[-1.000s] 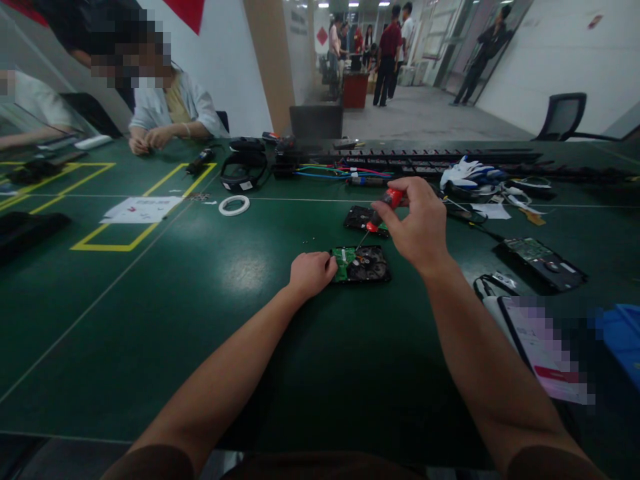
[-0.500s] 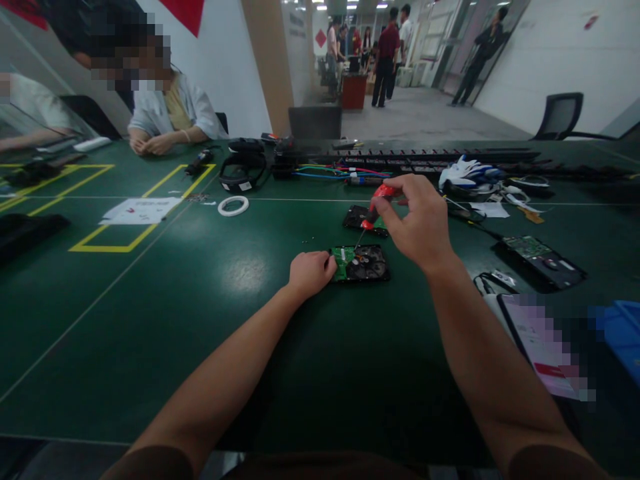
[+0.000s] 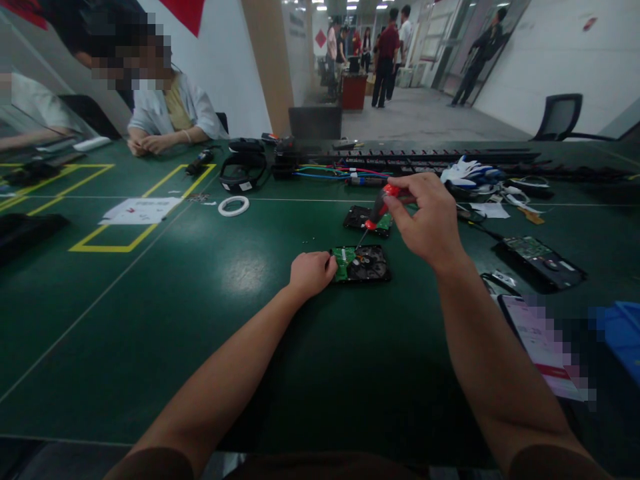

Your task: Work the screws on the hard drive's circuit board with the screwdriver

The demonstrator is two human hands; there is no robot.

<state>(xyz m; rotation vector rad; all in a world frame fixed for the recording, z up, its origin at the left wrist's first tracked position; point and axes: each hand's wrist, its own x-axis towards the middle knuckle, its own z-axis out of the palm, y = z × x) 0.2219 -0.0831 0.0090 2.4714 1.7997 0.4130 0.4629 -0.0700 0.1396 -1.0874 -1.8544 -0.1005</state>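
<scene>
A hard drive (image 3: 371, 263) with a green circuit board lies on the green table. My left hand (image 3: 313, 273) grips its left end, thumb and fingers closed on the edge. In my right hand (image 3: 425, 217) is a red and black screwdriver (image 3: 379, 208), held by the top of its handle and tilted to the right. Its thin shaft slants down to the board's right part; whether the tip sits in a screw is too small to tell. Just behind lies a second hard drive (image 3: 357, 217), partly covered by the screwdriver.
A third drive (image 3: 543, 260) lies at the right, with a phone (image 3: 543, 340) and a blue bin (image 3: 623, 333) nearer. White gloves (image 3: 470, 175), wires and a black strip (image 3: 425, 159) line the back. A tape roll (image 3: 233, 206) and paper (image 3: 140, 211) lie left. A person (image 3: 173, 113) sits across the table.
My right hand has shifted slightly to the right, and the screwdriver leans further that way. My left hand and the hard drive stay in place.
</scene>
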